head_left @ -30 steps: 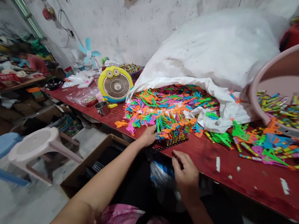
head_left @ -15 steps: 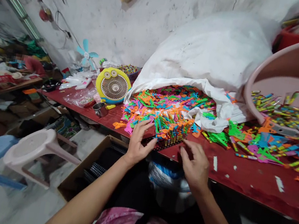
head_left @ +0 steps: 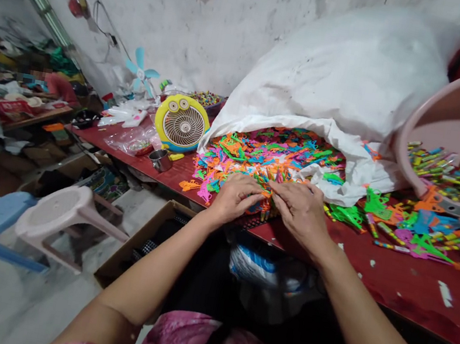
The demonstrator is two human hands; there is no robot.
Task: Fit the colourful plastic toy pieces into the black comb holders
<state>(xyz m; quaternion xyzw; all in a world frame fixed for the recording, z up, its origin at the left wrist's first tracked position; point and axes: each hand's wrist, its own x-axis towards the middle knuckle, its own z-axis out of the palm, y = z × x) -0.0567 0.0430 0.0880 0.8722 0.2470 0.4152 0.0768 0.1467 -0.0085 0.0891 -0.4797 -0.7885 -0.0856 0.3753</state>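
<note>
My left hand (head_left: 235,198) and my right hand (head_left: 303,213) close in from both sides on a cluster of small coloured tubes with plastic tops (head_left: 267,203). The fingers of both hands are pressed together over its top. Under the cluster, a black perforated rack (head_left: 251,223) shows in part at the table's front edge. Right behind my hands, bright plastic toy pieces (head_left: 255,151) spill from the mouth of a large white sack (head_left: 318,75). My fingertips partly hide the tubes.
A pink basin (head_left: 409,129) of wrapped tubes lies tipped at the right on the red table (head_left: 357,257). Left stand a yellow fan (head_left: 183,126) and a metal cup (head_left: 159,160). Below are a cardboard box (head_left: 119,256) and stools (head_left: 59,207). A person (head_left: 60,87) sits far left.
Both hands have moved inward and now press around the tubes; before, they were apart at the rack's two ends. The view has shifted slightly.
</note>
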